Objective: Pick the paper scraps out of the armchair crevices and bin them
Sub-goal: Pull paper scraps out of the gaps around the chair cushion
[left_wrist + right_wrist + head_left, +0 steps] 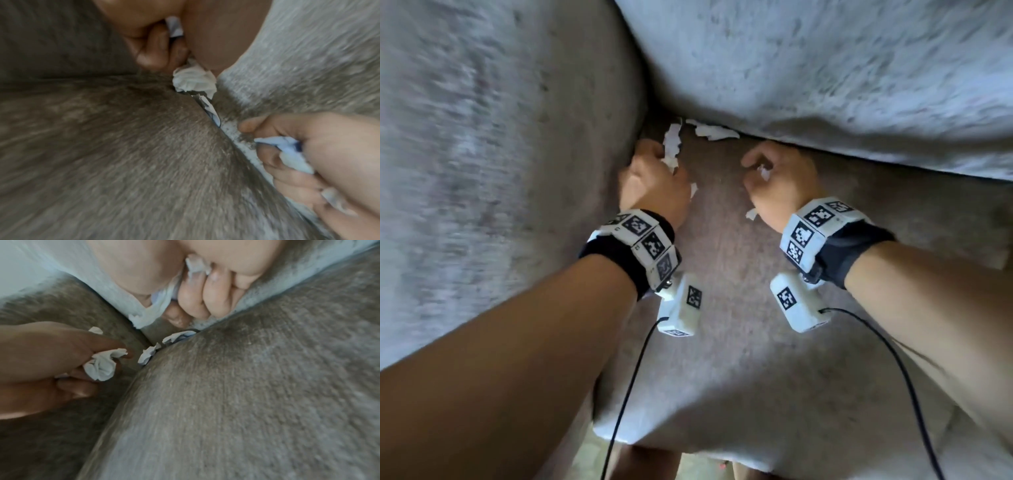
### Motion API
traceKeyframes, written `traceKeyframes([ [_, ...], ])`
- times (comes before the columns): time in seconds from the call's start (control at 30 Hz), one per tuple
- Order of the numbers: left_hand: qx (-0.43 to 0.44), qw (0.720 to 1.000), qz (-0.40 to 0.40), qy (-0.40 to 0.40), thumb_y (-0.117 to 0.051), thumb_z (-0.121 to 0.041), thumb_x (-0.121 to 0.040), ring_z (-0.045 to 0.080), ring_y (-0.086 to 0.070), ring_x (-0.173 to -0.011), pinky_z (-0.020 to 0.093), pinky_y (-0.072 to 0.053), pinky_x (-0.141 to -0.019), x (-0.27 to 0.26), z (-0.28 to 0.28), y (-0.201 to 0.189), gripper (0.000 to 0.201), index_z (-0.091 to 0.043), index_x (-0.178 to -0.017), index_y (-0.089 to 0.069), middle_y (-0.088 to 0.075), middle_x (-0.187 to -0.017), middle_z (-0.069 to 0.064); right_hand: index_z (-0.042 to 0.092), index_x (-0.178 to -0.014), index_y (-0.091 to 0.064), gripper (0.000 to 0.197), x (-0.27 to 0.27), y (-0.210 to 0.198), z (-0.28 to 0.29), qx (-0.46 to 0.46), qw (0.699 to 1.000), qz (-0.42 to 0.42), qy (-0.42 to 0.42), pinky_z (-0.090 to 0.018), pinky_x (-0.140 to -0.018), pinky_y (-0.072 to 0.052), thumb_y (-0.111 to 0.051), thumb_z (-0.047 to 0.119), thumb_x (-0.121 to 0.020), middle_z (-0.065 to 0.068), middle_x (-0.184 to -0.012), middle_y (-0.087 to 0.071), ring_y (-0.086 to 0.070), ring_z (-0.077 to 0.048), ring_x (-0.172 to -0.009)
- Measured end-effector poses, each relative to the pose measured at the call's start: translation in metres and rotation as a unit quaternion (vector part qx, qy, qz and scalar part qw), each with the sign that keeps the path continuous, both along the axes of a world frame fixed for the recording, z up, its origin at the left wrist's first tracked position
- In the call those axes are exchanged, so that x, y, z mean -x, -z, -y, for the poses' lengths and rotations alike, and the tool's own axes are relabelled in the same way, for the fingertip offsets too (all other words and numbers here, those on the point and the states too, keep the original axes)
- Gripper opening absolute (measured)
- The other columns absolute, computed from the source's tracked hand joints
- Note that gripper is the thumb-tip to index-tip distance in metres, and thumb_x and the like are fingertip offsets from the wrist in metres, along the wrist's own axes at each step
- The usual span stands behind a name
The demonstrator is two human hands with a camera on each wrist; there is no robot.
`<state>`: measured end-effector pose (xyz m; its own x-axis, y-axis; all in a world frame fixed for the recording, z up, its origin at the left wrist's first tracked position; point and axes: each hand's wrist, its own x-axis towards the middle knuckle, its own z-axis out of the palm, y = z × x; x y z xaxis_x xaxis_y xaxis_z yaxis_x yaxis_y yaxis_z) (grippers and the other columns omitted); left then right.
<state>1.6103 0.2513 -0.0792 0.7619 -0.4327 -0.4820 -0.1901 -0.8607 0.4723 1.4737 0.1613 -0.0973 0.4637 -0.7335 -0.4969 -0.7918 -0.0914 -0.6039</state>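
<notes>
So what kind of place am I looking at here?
Probably a living room, seen close in: a grey plush armchair, its seat cushion meeting the backrest, with torn paper scraps wedged in the crevice.

My arms are bare. On my left wrist, lower centre-left of the head view, I wear a black fabric wristband [616, 260] ringed by white blocks printed with black square codes [645, 243]. A white coded camera box [681, 310] hangs below it, trailing a thin black cable [626, 397]. My right wrist, at centre right, wears a matching set.
</notes>
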Motion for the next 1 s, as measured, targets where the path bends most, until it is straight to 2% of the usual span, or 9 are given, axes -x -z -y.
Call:
traceKeyframes([
  [0.1,0.000,1.000,0.012,0.012,-0.058,-0.029,-0.091,0.030,-0.061,-0.108,0.027,-0.045,-0.083,-0.007,0.007,0.010,0.037,-0.016,-0.126,-0.058,-0.067,-0.116,0.010,0.025,-0.095,-0.064,0.016,0.006,0.002,-0.001,0.008,1.000,0.017,0.007,-0.018,-0.062,-0.048,-0.053,0.017,-0.086,0.020,-0.062,-0.055,-0.056,-0.003,-0.051],
  [0.2,-0.008,0.999,0.025,0.021,-0.060,-0.033,-0.091,0.031,-0.061,-0.110,0.028,-0.046,-0.086,-0.008,0.013,0.019,0.040,-0.016,-0.127,-0.057,-0.067,-0.119,0.010,0.022,-0.098,-0.066,0.018,0.011,0.003,-0.002,0.026,0.999,0.016,0.012,-0.021,-0.072,-0.044,-0.057,0.018,-0.084,0.011,-0.072,-0.059,-0.062,-0.015,-0.071],
  [0.3,-0.024,0.999,0.033,0.029,-0.059,-0.041,-0.092,0.032,-0.060,-0.112,0.028,-0.045,-0.084,-0.010,0.020,0.027,0.043,-0.015,-0.127,-0.057,-0.064,-0.123,0.012,0.024,-0.099,-0.066,0.018,0.017,0.006,-0.001,0.029,0.999,0.012,0.021,-0.016,-0.071,-0.041,-0.059,0.022,-0.083,0.009,-0.082,-0.064,-0.062,-0.012,-0.079],
  [0.4,-0.037,0.998,0.032,0.041,-0.059,-0.041,-0.092,0.034,-0.060,-0.112,0.034,-0.047,-0.087,-0.017,0.026,0.035,0.042,-0.012,-0.122,-0.058,-0.064,-0.121,0.016,0.025,-0.102,-0.066,0.018,0.022,0.010,-0.002,0.032,0.999,0.005,0.009,-0.023,-0.080,-0.047,-0.058,0.025,-0.086,0.005,-0.100,-0.069,-0.063,-0.014,-0.090],
  [0.57,-0.020,0.996,0.031,0.076,-0.054,-0.026,-0.093,0.039,-0.063,-0.101,0.037,-0.049,-0.079,-0.021,0.023,0.039,0.026,-0.003,-0.100,-0.064,-0.068,-0.108,0.022,0.026,-0.104,-0.065,0.021,0.014,0.015,-0.001,0.038,0.999,0.005,0.030,-0.031,-0.086,-0.050,-0.056,0.039,-0.091,0.008,-0.104,-0.070,-0.064,-0.019,-0.096],
  [0.7,-0.002,0.998,-0.018,0.052,-0.043,-0.039,-0.080,0.037,-0.064,-0.100,0.035,-0.051,-0.080,-0.016,0.010,0.035,0.050,0.000,-0.103,-0.065,-0.069,-0.108,0.020,0.027,-0.111,-0.064,0.026,-0.009,0.011,0.005,0.032,1.000,0.000,0.001,-0.023,-0.086,-0.046,-0.054,0.042,-0.091,0.008,-0.111,-0.068,-0.063,-0.017,-0.101],
  [0.8,0.013,0.997,-0.063,0.036,-0.041,-0.037,-0.067,0.031,-0.063,-0.110,0.037,-0.051,-0.094,-0.014,-0.004,0.027,0.066,-0.015,-0.126,-0.064,-0.068,-0.119,0.010,0.029,-0.124,-0.058,0.034,-0.032,0.009,0.006,0.028,0.999,-0.002,-0.029,-0.026,-0.091,-0.046,-0.054,0.039,-0.092,0.002,-0.117,-0.067,-0.060,-0.022,-0.109],
  [0.87,0.033,0.995,-0.092,0.005,-0.043,-0.034,-0.066,0.029,-0.066,-0.104,0.041,-0.054,-0.091,-0.014,-0.016,0.025,0.063,-0.026,-0.125,-0.064,-0.070,-0.112,0.004,0.030,-0.127,-0.056,0.037,-0.046,0.010,0.007,0.029,0.999,0.003,-0.038,-0.030,-0.095,-0.047,-0.055,0.036,-0.091,0.001,-0.120,-0.066,-0.060,-0.024,-0.112],
  [1.0,0.029,0.988,-0.141,-0.054,-0.047,-0.043,-0.061,0.030,-0.069,-0.094,0.044,-0.057,-0.084,-0.010,-0.034,0.015,0.063,-0.020,-0.117,-0.068,-0.073,-0.102,0.002,0.027,-0.117,-0.061,0.031,-0.063,0.020,0.009,0.018,0.999,-0.019,-0.045,-0.026,-0.087,-0.049,-0.054,0.031,-0.087,0.000,-0.109,-0.069,-0.065,-0.022,-0.101],
])
